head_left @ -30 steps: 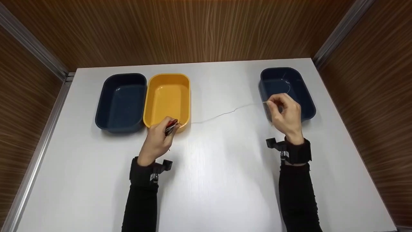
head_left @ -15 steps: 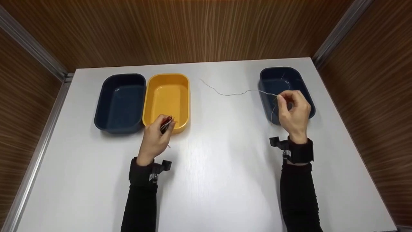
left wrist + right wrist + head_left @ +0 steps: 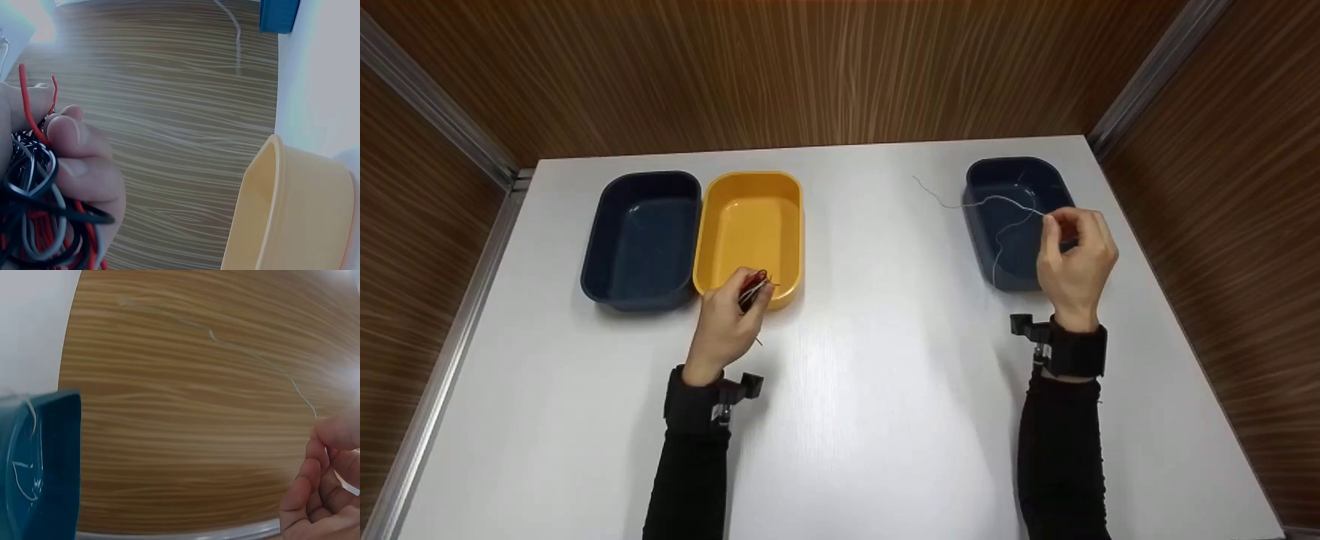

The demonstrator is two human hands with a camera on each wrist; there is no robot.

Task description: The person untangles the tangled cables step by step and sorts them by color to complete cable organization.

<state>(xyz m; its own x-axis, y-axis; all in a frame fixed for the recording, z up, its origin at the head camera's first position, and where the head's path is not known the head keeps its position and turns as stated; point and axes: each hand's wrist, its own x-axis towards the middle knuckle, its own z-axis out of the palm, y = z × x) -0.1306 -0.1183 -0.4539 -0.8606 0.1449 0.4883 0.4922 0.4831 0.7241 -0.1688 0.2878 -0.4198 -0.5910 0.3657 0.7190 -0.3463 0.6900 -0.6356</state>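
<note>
Strand (image 3: pixel 994 197): was pinched in right hand (image 3: pixel 1078 262) fingers, trailing left over right blue bin (image 3: pixel 1021 274); looked light, limp; end-pinch seemed best.
Bundle (image 3: pixel 42 214): was gripped in left hand (image 3: pixel 722 324) fingers at yellow bin (image 3: pixel 746 232) near end; likely springy, tangle-prone, best squeezed mid-coil.

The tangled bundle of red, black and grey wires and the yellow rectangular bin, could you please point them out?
Wire bundle (image 3: pixel 42 225), left wrist view, on its looped wires.
Yellow bin (image 3: pixel 749 232), head view, inner floor.

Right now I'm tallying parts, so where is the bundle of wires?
In the head view, left of centre, the bundle of wires is held by the left hand, seen against the near end of the yellow container.
</note>
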